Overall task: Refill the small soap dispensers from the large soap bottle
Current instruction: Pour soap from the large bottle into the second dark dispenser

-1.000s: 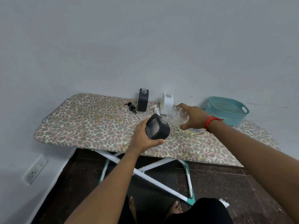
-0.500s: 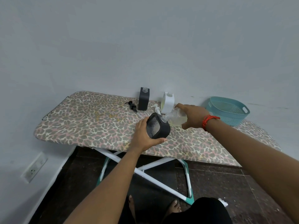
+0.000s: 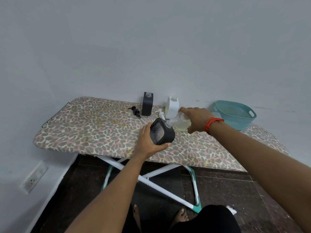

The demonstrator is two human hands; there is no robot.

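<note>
A: Where is the dark soap dispenser [image 3: 162, 133] now?

B: It is tilted above the near edge of the ironing board [image 3: 92, 128]. The left hand [image 3: 148, 142] grips it from below, with fingers curled round its body. Its neck points to 2 o'clock.

A: And the large soap bottle [image 3: 182, 123]?

B: At 2 o'clock from it, lying almost flat. The right hand [image 3: 197, 117] is wrapped round its base. Its mouth meets the dispenser's neck, and pale yellow soap lies along its lower side.

A: What has changed in the last second?

B: Little. The bottle has sunk somewhat flatter, and a white label under the wrist is no more visible. The two openings have stayed together, so I judge the pouring continues. The stream itself I cannot see.

A: What is around?

B: At 11 o'clock a black dispenser [image 3: 147, 106] stands open. At 1 o'clock stands a white dispenser [image 3: 172, 107], also without pump. A black pump [image 3: 135, 111] lies at 10 o'clock, a white pump [image 3: 160, 113] at 12, and a teal basket [image 3: 235, 115] at 3. Whether those two are already filled, I cannot tell.
</note>
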